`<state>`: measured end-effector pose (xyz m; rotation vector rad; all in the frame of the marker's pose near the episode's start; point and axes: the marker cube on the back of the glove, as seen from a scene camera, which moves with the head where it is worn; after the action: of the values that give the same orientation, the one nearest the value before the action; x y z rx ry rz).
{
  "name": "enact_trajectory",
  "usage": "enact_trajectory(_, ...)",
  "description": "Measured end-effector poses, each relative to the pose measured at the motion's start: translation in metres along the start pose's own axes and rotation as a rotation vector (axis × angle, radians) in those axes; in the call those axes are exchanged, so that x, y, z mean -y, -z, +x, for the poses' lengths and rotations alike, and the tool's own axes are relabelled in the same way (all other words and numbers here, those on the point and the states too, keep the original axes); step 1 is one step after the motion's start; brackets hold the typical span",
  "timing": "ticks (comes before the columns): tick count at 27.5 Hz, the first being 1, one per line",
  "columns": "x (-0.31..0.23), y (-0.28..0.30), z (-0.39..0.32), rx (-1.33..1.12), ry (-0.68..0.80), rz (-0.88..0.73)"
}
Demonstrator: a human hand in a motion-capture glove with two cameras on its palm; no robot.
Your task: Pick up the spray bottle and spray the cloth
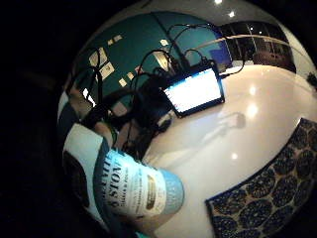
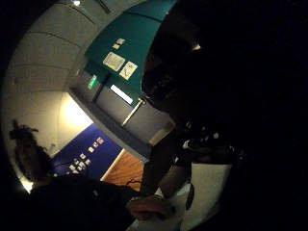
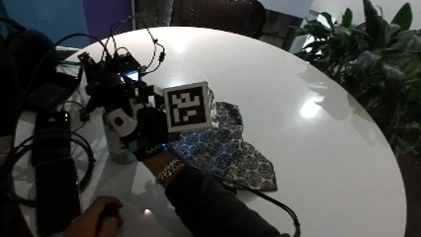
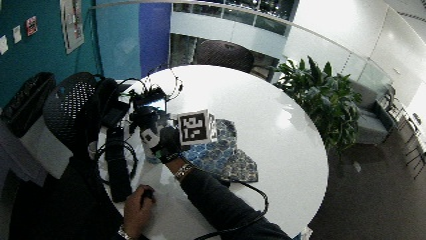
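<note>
While the spray bottle (image 3: 119,140) stands upright on the white round table (image 3: 309,148), the gloved right hand (image 3: 150,133) is against its side, fingers (image 3: 140,129) curled round the body below the trigger head. Bottle base appears to be on the table; lift not confirmed. Little-finger-side palm view: labelled bottle (image 1: 136,191) fills the space next to the palm, consistent with a grip.

Cloth (image 3: 227,148), blue patterned, lies flat on the table just beside the hand, on the side away from the bottle. Part of it is hidden under the wrist.

Risks, as judged:
- Nozzle direction cannot be read. If it faces the electronics, spray would land on the lit screen device (image 3: 125,74) and cables (image 3: 151,47) right behind the bottle.
- Grip sits low on the body; the index finger may not reach the trigger without regripping, and the bottle could slip or tip.

Bare left hand (image 3: 95,217) rests at the table edge, holding a small dark object.
</note>
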<state>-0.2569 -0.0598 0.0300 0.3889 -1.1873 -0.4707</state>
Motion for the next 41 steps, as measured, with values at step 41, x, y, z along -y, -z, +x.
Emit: enact_trajectory(41, -0.007, 0.182, -0.031, -1.080, -0.338, -0.683)
